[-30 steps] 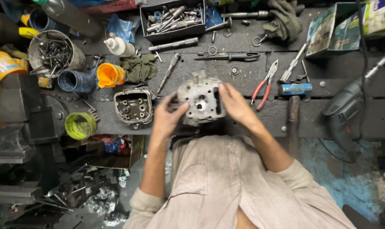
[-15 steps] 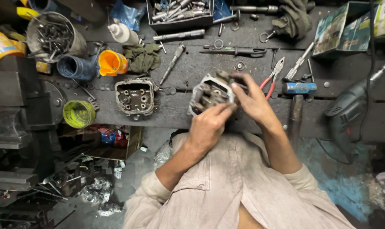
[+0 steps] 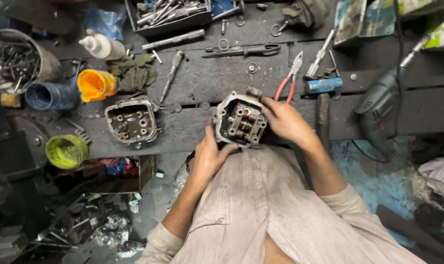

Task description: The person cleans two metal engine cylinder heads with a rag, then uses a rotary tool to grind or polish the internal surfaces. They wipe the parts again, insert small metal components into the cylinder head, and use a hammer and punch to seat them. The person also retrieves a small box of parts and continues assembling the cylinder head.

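Observation:
A grey metal engine cylinder head (image 3: pixel 240 120) is tilted up at the near edge of the dark workbench (image 3: pixel 197 83), its open valve side facing me. My left hand (image 3: pixel 210 155) grips its lower left corner from below. My right hand (image 3: pixel 286 121) holds its right side, fingers over the top edge. A second, similar engine part (image 3: pixel 131 121) lies flat on the bench to the left, untouched.
Red-handled pliers (image 3: pixel 289 80), a blue-handled hammer (image 3: pixel 322 88), a screwdriver (image 3: pixel 171 76) and a green rag (image 3: pixel 134 72) lie behind. An orange cup (image 3: pixel 96 84), a green tin (image 3: pixel 66 150), a white bottle (image 3: pixel 102 46), a tool tray (image 3: pixel 168 14) and an electric drill (image 3: pixel 381 105) stand around.
The cylinder head was lying flat under both hands; it has been lifted and turned so its valve side faces up. My left hand shifted underneath, my right to the right side.

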